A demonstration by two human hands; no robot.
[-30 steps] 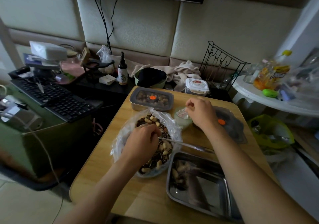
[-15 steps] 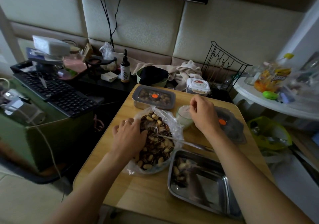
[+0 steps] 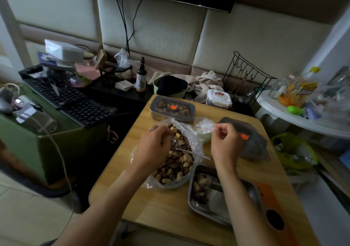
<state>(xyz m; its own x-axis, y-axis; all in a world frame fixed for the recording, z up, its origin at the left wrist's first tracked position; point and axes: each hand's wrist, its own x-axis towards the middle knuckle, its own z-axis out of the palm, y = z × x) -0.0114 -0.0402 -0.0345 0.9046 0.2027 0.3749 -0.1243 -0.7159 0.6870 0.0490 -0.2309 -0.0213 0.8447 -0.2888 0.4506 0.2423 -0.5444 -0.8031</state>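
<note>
Sorting time: the left hand [image 3: 151, 149] is digging curled fingers into the bowl of seeds and peanuts [image 3: 176, 162] at the middle of the counter [image 3: 170, 207], and I cannot tell whether it is gripping anything. The right hand [image 3: 225, 143] is pinching the edge of the small bag [image 3: 203, 130] just beyond the bowl. Next up, probably, 1 picked nut is needing a clean lift and a short carry to that bag or the steel tray [image 3: 217, 202].
</note>
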